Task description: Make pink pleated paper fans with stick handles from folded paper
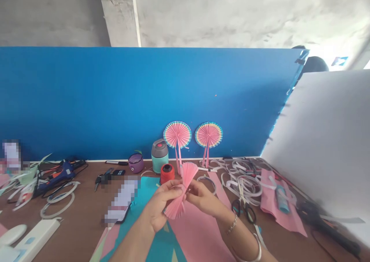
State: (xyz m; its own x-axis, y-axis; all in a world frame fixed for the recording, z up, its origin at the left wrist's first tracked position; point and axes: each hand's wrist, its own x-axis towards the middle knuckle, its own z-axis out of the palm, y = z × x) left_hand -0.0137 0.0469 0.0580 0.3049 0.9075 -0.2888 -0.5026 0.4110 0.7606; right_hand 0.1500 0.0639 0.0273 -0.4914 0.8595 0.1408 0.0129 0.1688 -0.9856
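A pleated pink paper fan, pinched at its middle and spreading at both ends, is held up over the table. My left hand grips it from the left, with the thumb across the pinched centre. From the right, my right hand has its fingers bent against the centre of the same paper; its fingertips are partly hidden behind the pleats. Beneath my hands lie a teal paper sheet and a pink paper sheet. Two finished round paper fans with pink strip handles lean on the blue panel.
Scissors and coiled white strips lie at right, beside pink paper with a blue roll. A flask, red container and purple pot stand behind. A phone, keys and a blue glue gun lie left.
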